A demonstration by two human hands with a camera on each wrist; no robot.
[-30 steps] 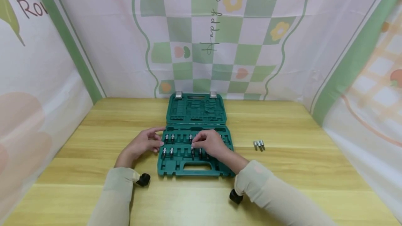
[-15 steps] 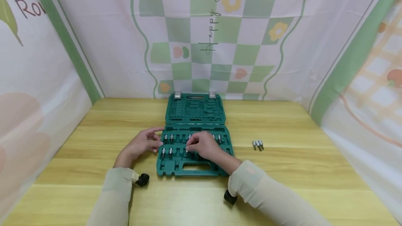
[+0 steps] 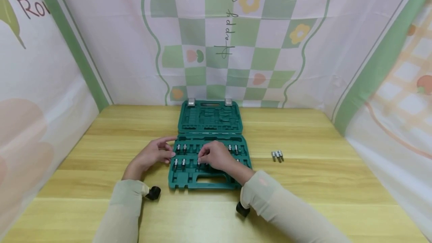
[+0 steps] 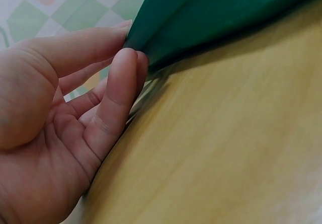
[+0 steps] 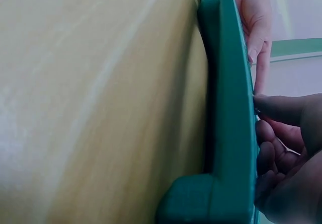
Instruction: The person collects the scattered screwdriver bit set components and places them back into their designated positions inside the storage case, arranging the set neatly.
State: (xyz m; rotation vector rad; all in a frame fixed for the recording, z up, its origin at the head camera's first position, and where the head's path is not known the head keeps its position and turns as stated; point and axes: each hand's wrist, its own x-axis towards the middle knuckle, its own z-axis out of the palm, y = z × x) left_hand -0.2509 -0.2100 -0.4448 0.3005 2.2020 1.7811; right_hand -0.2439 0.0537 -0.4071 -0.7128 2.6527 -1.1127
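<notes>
And R hand (image 3: 216, 155) has thumb + fingertips together, pinching a socket bit (image 3: 199, 164) in the open green case's (image 3: 180, 179) front row, mid-table (image 3: 303, 198)! L hand (image 3: 153, 153), fingers loosely extended, touches its L edge; L wrist cam gives that contact close-up. Only head cam shows 3 loose bits (image 3: 278, 156), R of case.
</notes>
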